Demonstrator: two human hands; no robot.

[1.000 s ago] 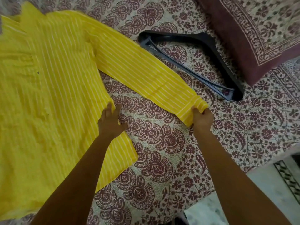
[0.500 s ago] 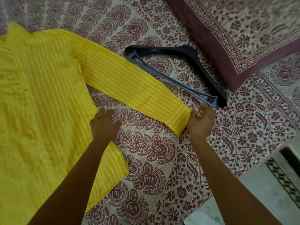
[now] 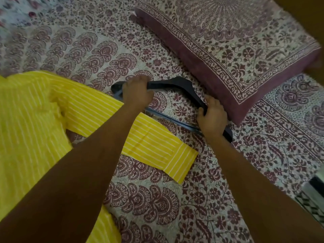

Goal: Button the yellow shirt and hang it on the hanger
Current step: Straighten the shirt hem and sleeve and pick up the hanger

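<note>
The dark hanger (image 3: pixel 180 83) lay flat on the printed bedsheet (image 3: pixel 154 199). Its long axis ran from about 10 o'clock to 4 o'clock, with its peak pointing toward 1 o'clock at the maroon-bordered pillow (image 3: pixel 236 55) just beside it. I could not make out a hook.

Both hands were on it. The left hand (image 3: pixel 136 92) had its fingers curled over the 10 o'clock shoulder. The right hand (image 3: pixel 212 115) was wrapped round the 4 o'clock shoulder, near where the lower bar meets it. From where I stood each hand looked closed on the hanger, with neither nearer than the other. I could not tell whether it had left the sheet.

The yellow shirt (image 3: pixel 31 120) was spread flat toward 8 o'clock from the grip. Its sleeve (image 3: pixel 154 144) reached out toward 4 o'clock, nearly parallel to the hanger's bar and close beside it, and ended in a cuff (image 3: pixel 182 163) near 6 o'clock of the right hand. The left forearm passed over that sleeve. The right forearm ran in from 5 o'clock over bare sheet.

The collar and the button front were out of sight, so I could not say whether the shirt was done up. To my eye, the hanger would have to travel toward 9 o'clock and turn so its shoulders faced the neck opening. The sleeve lay right in that path.
</note>
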